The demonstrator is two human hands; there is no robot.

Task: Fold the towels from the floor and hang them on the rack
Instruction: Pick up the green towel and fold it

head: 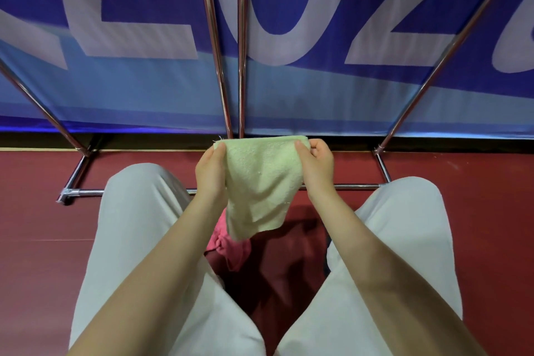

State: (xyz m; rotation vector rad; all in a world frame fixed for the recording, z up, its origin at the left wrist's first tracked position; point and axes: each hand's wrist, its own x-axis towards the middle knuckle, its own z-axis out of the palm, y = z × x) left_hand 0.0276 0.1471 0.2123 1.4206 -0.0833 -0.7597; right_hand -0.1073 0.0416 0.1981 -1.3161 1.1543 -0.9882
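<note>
Holding a green towel [260, 182] taut by 2 top corners, left hand [211, 173] and right hand [318, 167] pinch it for folding | pink towel [225, 243] waits on floor [476, 225] | rack [239, 66] stands bare ahead

The crumpled pink towel [228, 243] on the floor is half covered by the hanging pale green terry towel [260, 182] and the left forearm, so its full shape can't be told. The chrome tube rack [242, 46] runs out past the top edge, its upper bars unseen, and its low crossbar vanishes behind the towel, hands and light trouser knees. The blue banner with large white letters [289, 23] is cut at the top and both sides, its word unreadable.
</note>
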